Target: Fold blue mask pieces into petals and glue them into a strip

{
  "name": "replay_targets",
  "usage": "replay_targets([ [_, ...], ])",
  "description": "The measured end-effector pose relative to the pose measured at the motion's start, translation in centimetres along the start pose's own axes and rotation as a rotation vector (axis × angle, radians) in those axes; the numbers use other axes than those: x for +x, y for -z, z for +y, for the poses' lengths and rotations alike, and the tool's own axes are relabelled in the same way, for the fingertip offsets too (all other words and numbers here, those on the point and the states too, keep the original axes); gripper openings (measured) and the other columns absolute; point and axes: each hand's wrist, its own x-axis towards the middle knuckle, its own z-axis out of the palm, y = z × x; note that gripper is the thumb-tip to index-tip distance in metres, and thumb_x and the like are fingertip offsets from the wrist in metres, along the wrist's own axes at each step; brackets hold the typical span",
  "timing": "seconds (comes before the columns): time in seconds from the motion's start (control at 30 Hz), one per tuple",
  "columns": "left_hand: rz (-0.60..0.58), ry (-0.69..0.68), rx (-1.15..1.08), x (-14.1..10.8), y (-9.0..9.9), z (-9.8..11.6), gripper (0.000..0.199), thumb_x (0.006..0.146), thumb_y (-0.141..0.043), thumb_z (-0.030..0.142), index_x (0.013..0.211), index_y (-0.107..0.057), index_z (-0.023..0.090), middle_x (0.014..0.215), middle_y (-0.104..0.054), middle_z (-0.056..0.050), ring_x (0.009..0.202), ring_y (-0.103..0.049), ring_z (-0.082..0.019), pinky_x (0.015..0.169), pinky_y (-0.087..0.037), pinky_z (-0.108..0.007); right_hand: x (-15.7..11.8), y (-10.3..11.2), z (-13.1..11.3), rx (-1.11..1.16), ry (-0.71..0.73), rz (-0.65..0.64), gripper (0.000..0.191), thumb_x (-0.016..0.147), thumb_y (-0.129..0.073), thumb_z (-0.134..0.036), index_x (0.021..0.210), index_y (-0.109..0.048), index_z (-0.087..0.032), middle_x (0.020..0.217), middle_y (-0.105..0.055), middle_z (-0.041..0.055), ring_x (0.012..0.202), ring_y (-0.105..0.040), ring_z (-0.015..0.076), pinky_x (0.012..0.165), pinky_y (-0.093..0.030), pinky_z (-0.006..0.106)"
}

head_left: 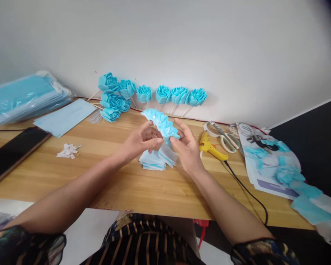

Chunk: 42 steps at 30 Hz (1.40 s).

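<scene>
Between my two hands hangs a strip of overlapping blue petals (pixel 161 123), raised above the table and slanting down to the right. My left hand (pixel 146 140) pinches its underside, with thumb and fingertips near the lower edge. At the strip's right end, my right hand (pixel 186 147) grips it between thumb and fingers. Under the hands, a small stack of cut pale-blue fabric pieces (pixel 152 162) lies on the wooden table (pixel 121 187). Several finished blue flowers (pixel 163 94) on thin sticks lean along the wall behind.
A yellow glue gun (pixel 211 147) with a black cord and white-handled scissors (pixel 223 136) lie to the right. Blue scraps cover a printed sheet (pixel 276 189) at far right. Leftward are a phone (pixel 13 154), white clippings (pixel 68 151), a blue sheet (pixel 64 116) and a plastic-wrapped pack (pixel 24 97).
</scene>
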Motion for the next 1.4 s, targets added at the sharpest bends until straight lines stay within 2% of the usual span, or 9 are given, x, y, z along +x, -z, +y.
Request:
replay_targets([
  [0.1,0.06,-0.024,0.004,0.1,-0.2,-0.1,0.043,0.077,-0.081,0.033,0.109,-0.055,0.018,0.088,-0.064,-0.002,0.064,-0.06,-0.01,0.048,-0.045,-0.019,-0.1,-0.1,0.2,-0.008,-0.02,-0.015,0.06,0.084,-0.072,-0.035,0.14,-0.051,-0.031,0.1,-0.069,0.0027,0.09,-0.065,0.0195,0.085,-0.055,0.037],
  [0.4,0.15,-0.024,0.032,0.2,0.0,-0.6,0.042,0.076,-0.078,0.022,0.11,-0.055,0.015,0.083,-0.065,-0.001,0.06,-0.056,-0.008,0.048,-0.043,-0.018,0.0,-0.1,0.3,0.015,-0.058,-0.139,0.063,0.081,-0.075,-0.038,0.139,-0.052,-0.029,0.101,-0.07,0.0032,0.095,-0.065,0.0201,0.089,-0.054,0.037],
  [0.53,0.161,-0.023,0.06,0.2,0.0,-0.6,0.038,0.077,-0.076,0.021,0.108,-0.055,0.016,0.082,-0.065,-0.001,0.06,-0.057,-0.008,0.048,-0.042,-0.018,0.2,0.1,0.3,0.022,-0.07,-0.086,0.056,0.082,-0.073,-0.039,0.135,-0.056,-0.029,0.09,-0.067,0.0001,0.084,-0.064,0.0168,0.083,-0.053,0.035],
  [0.77,0.111,-0.02,0.065,0.1,0.0,-0.4,0.04,0.075,-0.08,0.025,0.105,-0.056,0.016,0.083,-0.066,-0.001,0.064,-0.062,-0.01,0.05,-0.044,-0.018,0.2,0.3,0.7,-0.009,-0.057,0.015,0.048,0.081,-0.075,-0.038,0.126,-0.064,-0.027,0.076,-0.059,-0.0046,0.068,-0.056,0.0118,0.069,-0.049,0.028],
  [0.93,0.122,-0.032,0.074,0.2,0.2,-0.4,0.035,0.077,-0.077,0.021,0.106,-0.057,0.015,0.084,-0.067,-0.001,0.064,-0.06,-0.009,0.052,-0.044,-0.018,0.1,0.5,0.5,-0.037,-0.042,-0.011,0.045,0.089,-0.067,-0.046,0.13,-0.062,-0.029,0.087,-0.068,-0.0005,0.082,-0.063,0.0154,0.081,-0.052,0.033],
  [1.03,0.118,-0.03,0.068,0.2,0.2,-0.5,0.039,0.077,-0.078,0.022,0.109,-0.057,0.016,0.083,-0.067,-0.001,0.066,-0.063,-0.011,0.053,-0.046,-0.019,0.1,0.3,0.3,-0.029,-0.068,-0.091,0.054,0.087,-0.068,-0.05,0.136,-0.056,-0.029,0.098,-0.072,0.0026,0.092,-0.066,0.0194,0.087,-0.054,0.037],
  [1.17,0.08,-0.034,0.045,0.3,0.0,-0.9,0.042,0.073,-0.082,0.026,0.107,-0.059,0.016,0.08,-0.067,-0.001,0.066,-0.063,-0.011,0.056,-0.047,-0.021,0.1,-0.1,0.3,-0.013,-0.088,-0.159,0.069,0.078,-0.077,-0.045,0.14,-0.05,-0.03,0.112,-0.072,0.005,0.103,-0.067,0.023,0.091,-0.056,0.04],
  [1.27,0.062,-0.036,0.025,0.4,-0.2,-1.2,0.043,0.071,-0.084,0.027,0.105,-0.06,0.016,0.08,-0.067,-0.001,0.064,-0.06,-0.01,0.058,-0.047,-0.021,0.0,-0.2,0.4,-0.039,-0.099,-0.152,0.07,0.078,-0.077,-0.042,0.141,-0.049,-0.03,0.115,-0.071,0.0052,0.103,-0.068,0.0231,0.09,-0.057,0.039],
  [1.4,0.053,-0.04,0.019,0.4,-0.3,-1.2,0.044,0.071,-0.084,0.026,0.107,-0.061,0.016,0.078,-0.066,0.0,0.063,-0.058,-0.009,0.058,-0.046,-0.021,0.0,-0.3,0.5,-0.046,-0.101,-0.145,0.068,0.079,-0.076,-0.04,0.14,-0.05,-0.029,0.109,-0.073,0.0045,0.094,-0.069,0.0216,0.083,-0.057,0.038],
])
